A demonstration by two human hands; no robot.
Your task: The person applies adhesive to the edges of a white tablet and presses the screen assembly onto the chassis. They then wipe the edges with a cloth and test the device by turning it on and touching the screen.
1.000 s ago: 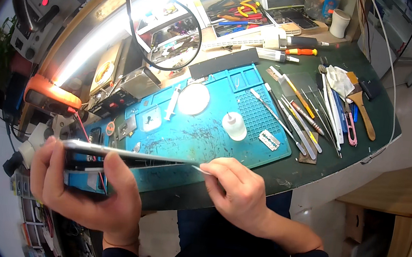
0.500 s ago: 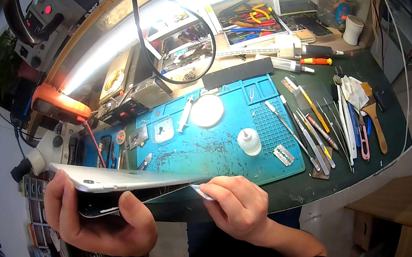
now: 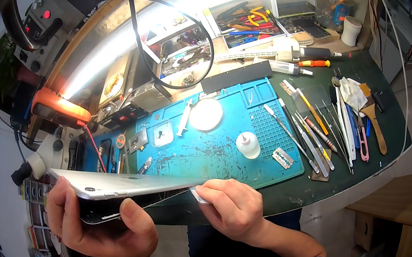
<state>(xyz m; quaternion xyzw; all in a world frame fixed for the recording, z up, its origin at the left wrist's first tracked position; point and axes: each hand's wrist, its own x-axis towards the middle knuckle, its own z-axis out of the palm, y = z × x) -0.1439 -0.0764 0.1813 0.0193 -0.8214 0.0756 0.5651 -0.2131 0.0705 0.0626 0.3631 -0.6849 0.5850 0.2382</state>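
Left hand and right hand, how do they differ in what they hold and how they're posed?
The left hand supports the left end of the silver-backed device from below, while the right hand pinches a thin pale piece by its right end. The left hand is spread, thumb well apart from its fingers; the right hand is curled, fingers close together. Both are bare and at the device.

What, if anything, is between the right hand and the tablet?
Nothing visible blocks it. The right hand is at the tablet's right end, pinching a thin pale piece by the edge; whether fingers touch the tablet, I can't tell. The left hand grips the opposite end, clear of it.
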